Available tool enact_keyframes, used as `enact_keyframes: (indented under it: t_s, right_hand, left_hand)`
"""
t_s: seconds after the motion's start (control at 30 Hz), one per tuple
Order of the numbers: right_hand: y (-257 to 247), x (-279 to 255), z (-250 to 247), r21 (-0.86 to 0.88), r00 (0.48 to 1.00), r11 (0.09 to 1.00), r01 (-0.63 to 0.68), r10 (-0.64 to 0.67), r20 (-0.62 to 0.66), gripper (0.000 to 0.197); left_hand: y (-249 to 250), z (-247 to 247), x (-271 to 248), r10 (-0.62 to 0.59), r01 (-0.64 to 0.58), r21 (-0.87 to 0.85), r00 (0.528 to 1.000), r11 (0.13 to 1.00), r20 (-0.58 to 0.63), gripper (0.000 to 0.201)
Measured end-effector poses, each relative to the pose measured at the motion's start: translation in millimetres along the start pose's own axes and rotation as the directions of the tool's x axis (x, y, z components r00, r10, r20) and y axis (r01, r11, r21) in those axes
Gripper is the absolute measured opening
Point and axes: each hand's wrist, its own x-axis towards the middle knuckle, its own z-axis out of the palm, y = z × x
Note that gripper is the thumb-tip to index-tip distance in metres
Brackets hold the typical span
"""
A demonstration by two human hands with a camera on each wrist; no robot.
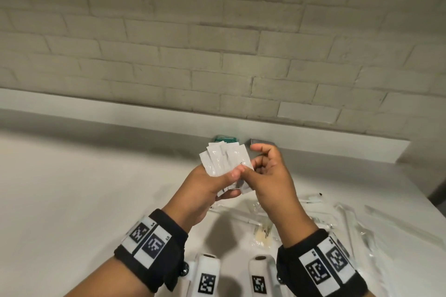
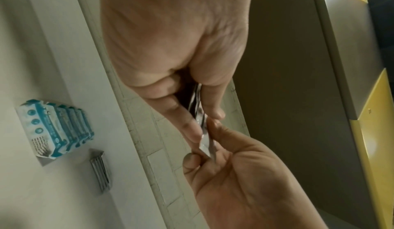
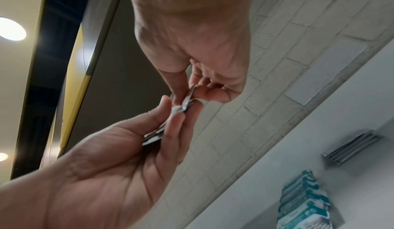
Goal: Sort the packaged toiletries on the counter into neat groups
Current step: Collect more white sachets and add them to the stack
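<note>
Fingers [image 1: 235, 174] of my left hand [image 1: 205, 190] clamp a fanned stack of white sachets [image 1: 224, 159] above the desk [image 1: 72, 188], while my right hand [image 1: 270, 176] pinches one edge. These slick packets could slip and scatter if my grip loosens.

Bare hands, banded wrists

The left hand [image 1: 205, 190] and right hand [image 1: 272, 181] are bare. Behind each, a black fabric wristband [image 1: 150, 248] carries white panels printed with black square-code markers; a white camera housing [image 1: 208, 272] with its own marker sits beside each wrist's inner side.
</note>
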Motion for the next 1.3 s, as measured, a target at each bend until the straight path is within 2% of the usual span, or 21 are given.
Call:
enact_keyframes:
  t_s: [0.07,0.2,0.27,0.37,0.4,0.47,0.53,0.63,0.73,0.8,0.87,0.93,1.0,1.07,1.1,1.17,1.2,1.3]
  right_hand:
    - [-2.1,1.5,-0.2,0.051,1.0,0.999,-0.012,0.013,-0.027,0.043]
    - [-2.0,4.7,-2.2,0.143,0.995,0.989,-0.027,0.04,-0.092,0.039]
    - [-2.4,3.2,-4.0,0.139,0.997,0.989,-0.056,0.063,-0.048,0.036]
    - [-6.0,-1.0,-5.6,0.105,0.993,0.992,-0.075,0.065,0.096,0.021]
    - [-6.4,-1.5,-5.9,0.086,0.994,0.994,-0.066,0.058,0.095,0.015]
    - [-5.7,-0.3,-7.5,0.085,0.999,0.995,-0.047,0.045,0.026,0.006]
    - [-4.3,2.9,-10.0,0.131,0.997,0.99,-0.049,0.057,-0.06,0.013]
    - [-5.4,7.1,-18.6,0.193,0.988,0.98,-0.043,0.07,-0.136,0.011]
    - [-7.6,7.2,-23.4,0.284,0.995,0.955,-0.083,0.093,-0.022,0.017]
    - [-8.5,4.7,-21.0,0.295,0.988,0.946,-0.135,0.108,0.106,0.022]
    - [-9.3,2.3,-17.3,0.261,0.979,0.953,-0.156,0.114,0.166,0.022]
    - [-9.9,4.5,-18.0,0.232,0.991,0.969,-0.08,0.052,0.126,0.018]
    - [-12.8,7.3,-22.8,0.198,0.994,0.977,0.075,-0.088,0.06,0.019]
    - [-13.2,9.2,-28.4,0.132,0.974,0.973,0.189,-0.203,0.1,0.027]
    - [-12.0,9.2,-29.6,0.102,0.966,0.976,0.193,-0.207,0.155,0.032]
    - [-7.3,6.4,-29.1,0.007,0.96,0.99,0.144,-0.141,0.241,0.042]
    - [-3.9,4.7,-28.7,-0.044,0.966,0.993,0.108,-0.094,0.241,0.044]
    - [-0.3,1.0,-30.7,-0.041,0.993,0.999,-0.035,0.04,0.113,0.026]
  left_hand:
    - [-0.9,1.7,-0.2,-0.005,0.005,0.021,1.0,1.0,0.007,0.031]
    - [-0.1,4.6,2.1,0.008,-0.009,0.075,1.0,0.997,0.011,0.033]
    - [0.3,5.3,2.7,0.014,-0.014,0.101,1.0,0.995,0.0,0.03]
    - [0.6,4.7,0.7,-0.006,0.004,0.126,1.0,0.992,0.017,0.031]
    - [0.9,4.8,0.2,-0.019,0.016,0.117,0.999,0.993,0.025,0.03]
    - [2.3,5.5,-0.6,-0.04,0.039,0.069,0.999,0.997,0.022,0.027]
    - [4.0,5.4,-0.2,-0.054,0.054,0.022,0.999,0.998,-0.005,0.026]
    - [5.9,2.9,0.5,-0.038,0.041,0.052,0.998,0.998,-0.058,0.024]
    - [6.8,-1.6,0.8,-0.016,0.028,0.105,0.993,0.994,-0.115,0.022]
    - [6.9,-0.2,0.0,-0.02,0.036,0.159,0.995,0.987,-0.098,0.02]
    - [6.2,3.1,-1.0,-0.032,0.044,0.187,0.998,0.981,-0.063,0.02]
    - [6.1,5.7,-0.2,-0.046,0.056,0.179,0.997,0.982,-0.055,0.024]
    - [8.3,5.7,0.9,-0.081,0.09,0.12,0.994,0.989,-0.079,0.031]
    - [10.4,3.4,3.6,-0.125,0.129,0.025,0.985,0.991,-0.117,0.032]
    - [11.4,2.2,5.0,-0.132,0.129,-0.027,0.982,0.991,-0.137,0.026]
    - [13.1,0.6,8.4,-0.105,0.09,-0.088,0.977,0.992,-0.184,0.014]
    - [13.1,-0.9,10.4,-0.074,0.055,-0.09,0.973,0.994,-0.218,0.016]
    - [13.0,-6.9,15.8,0.041,-0.048,-0.013,0.946,0.999,-0.321,0.018]
